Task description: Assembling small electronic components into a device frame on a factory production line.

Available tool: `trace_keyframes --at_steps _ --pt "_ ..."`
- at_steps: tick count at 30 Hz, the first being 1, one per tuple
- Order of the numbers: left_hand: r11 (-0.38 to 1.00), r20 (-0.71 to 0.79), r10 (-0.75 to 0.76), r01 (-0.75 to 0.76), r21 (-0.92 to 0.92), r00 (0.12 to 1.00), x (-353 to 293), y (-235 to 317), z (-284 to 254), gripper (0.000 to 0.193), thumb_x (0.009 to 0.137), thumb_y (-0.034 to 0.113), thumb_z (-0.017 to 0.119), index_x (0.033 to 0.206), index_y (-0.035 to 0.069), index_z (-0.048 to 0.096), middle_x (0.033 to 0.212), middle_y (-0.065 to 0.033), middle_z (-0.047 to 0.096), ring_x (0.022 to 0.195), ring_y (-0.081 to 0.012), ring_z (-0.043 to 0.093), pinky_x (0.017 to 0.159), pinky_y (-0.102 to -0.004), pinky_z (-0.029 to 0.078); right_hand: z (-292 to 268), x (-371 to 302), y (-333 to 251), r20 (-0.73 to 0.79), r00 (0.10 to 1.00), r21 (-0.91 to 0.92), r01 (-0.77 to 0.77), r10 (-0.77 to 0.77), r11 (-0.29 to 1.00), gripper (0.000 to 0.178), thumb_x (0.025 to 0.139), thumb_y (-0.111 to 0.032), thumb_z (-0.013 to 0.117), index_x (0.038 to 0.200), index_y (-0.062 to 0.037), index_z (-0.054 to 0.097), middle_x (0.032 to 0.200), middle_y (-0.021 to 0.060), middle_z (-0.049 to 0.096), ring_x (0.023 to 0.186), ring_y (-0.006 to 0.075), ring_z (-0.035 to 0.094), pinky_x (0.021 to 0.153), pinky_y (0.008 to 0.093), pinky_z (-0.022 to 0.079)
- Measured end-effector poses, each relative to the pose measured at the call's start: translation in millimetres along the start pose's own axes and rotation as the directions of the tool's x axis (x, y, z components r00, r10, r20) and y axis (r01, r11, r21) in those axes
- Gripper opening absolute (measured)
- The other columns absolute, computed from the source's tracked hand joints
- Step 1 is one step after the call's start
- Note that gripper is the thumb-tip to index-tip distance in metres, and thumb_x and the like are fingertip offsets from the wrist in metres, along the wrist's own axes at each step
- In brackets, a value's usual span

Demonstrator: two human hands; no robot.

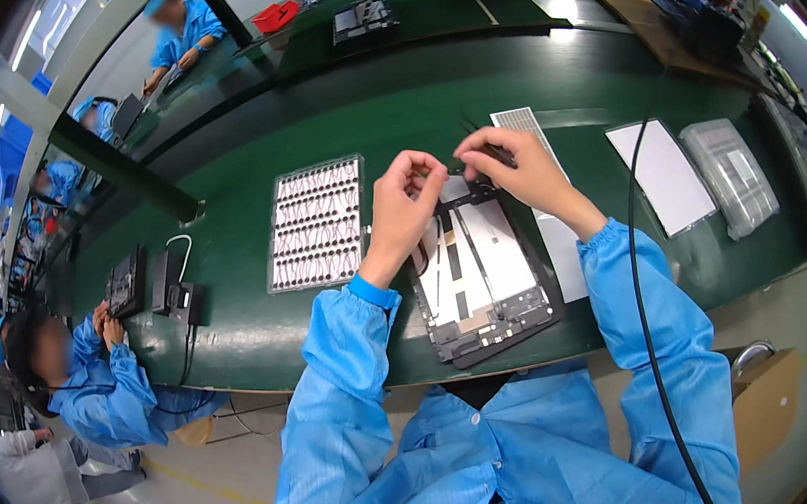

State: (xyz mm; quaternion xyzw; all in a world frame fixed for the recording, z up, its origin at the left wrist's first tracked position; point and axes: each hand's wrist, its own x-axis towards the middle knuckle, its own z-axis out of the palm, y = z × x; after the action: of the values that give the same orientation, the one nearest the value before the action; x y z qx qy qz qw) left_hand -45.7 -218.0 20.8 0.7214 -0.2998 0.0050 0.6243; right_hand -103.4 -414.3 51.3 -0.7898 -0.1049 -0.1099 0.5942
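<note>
An opened tablet chassis (487,277) with black frame and pale inner plates lies on the green bench in front of me. My left hand (404,201) hovers over its top left corner, fingertips pinched on a small part too tiny to make out. My right hand (514,170) is at the top right corner, holding black tweezers (472,133) whose thin arms stick up behind the fingers. The two hands nearly meet above the chassis's upper edge.
A tray of small wired parts (317,224) lies left of the chassis. A white ribbed strip (521,123), a white sheet (664,175) and a clear plastic packet (732,176) lie right. A black cable (637,253) hangs down. Another person (101,375) works at my left.
</note>
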Motion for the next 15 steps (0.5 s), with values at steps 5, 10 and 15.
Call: trace_keyframes --at_steps 5,10,15 --pt "0.881 0.087 0.260 -0.273 0.387 0.962 -7.1 15.3 19.9 0.014 0.084 0.011 0.076 0.096 0.005 0.071 0.081 -0.0037 0.070 0.062 -0.0161 0.060 0.061 -0.0284 0.048 -9.5 -26.1 29.4 -0.029 0.999 0.060 -0.019 0.021 0.998 0.015 0.098 -0.014 0.065 0.103 -0.0009 0.071 0.079 -0.0018 0.065 0.068 0.0034 0.058 0.060 0.0191 0.044" --pt "0.753 0.153 0.430 -0.447 0.482 0.890 -7.6 12.7 23.2 0.006 0.083 0.011 0.076 0.087 0.008 0.075 0.081 -0.0043 0.071 0.062 -0.0203 0.062 0.062 -0.0323 0.048 -6.8 -27.0 30.7 -0.065 0.997 -0.048 -0.041 0.037 0.998 0.015 0.094 -0.015 0.068 0.097 -0.0006 0.071 0.071 -0.0029 0.061 0.062 0.0035 0.051 0.058 0.0207 0.041" --pt "0.744 0.215 0.211 -0.300 0.597 0.953 -4.3 8.4 31.0 0.007 0.082 0.014 0.076 0.084 0.009 0.073 0.075 -0.0032 0.064 0.059 -0.0200 0.060 0.057 -0.0331 0.047 -0.6 -32.5 49.5 -0.176 0.984 -0.273 -0.054 0.006 0.960 0.016 0.085 -0.019 0.073 0.092 -0.0048 0.072 0.065 0.0024 0.062 0.057 0.0104 0.055 0.054 0.0282 0.042"
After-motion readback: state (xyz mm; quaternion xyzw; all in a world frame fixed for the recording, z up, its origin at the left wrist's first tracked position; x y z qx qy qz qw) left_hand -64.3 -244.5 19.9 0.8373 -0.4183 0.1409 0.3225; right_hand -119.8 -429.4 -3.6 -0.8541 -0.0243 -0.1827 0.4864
